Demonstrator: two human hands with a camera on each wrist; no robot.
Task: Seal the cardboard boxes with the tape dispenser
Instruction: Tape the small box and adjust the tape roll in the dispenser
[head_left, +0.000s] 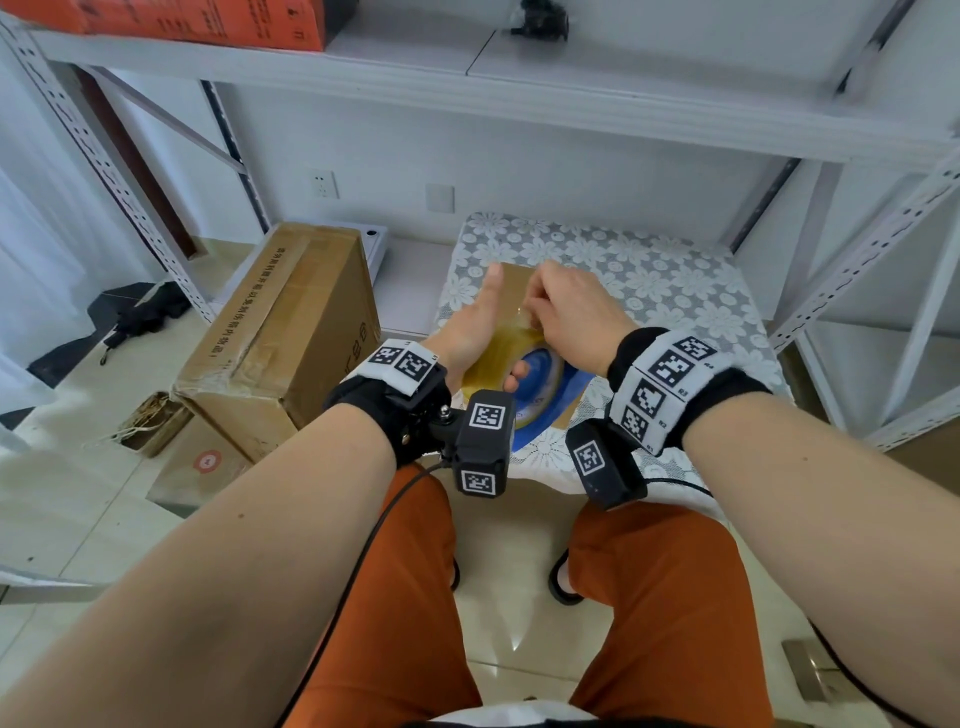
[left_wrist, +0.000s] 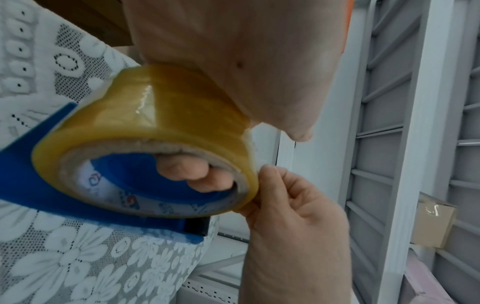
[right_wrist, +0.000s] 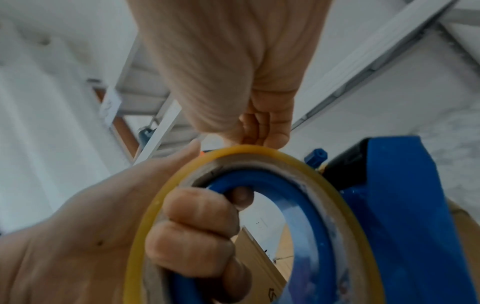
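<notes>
Blue tape dispenser, roll axis sideways

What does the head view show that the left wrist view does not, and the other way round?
Only the head view shows the large cardboard box on the floor, the small box on the lace cloth beyond the hands, and the orange shorts.

Only the left wrist view shows the left hand's fingers hooked through the core of the tape roll, and the right hand pinching at the roll's edge.

Both show the blue tape dispenser, the yellowish roll, both hands and the cloth.
</notes>
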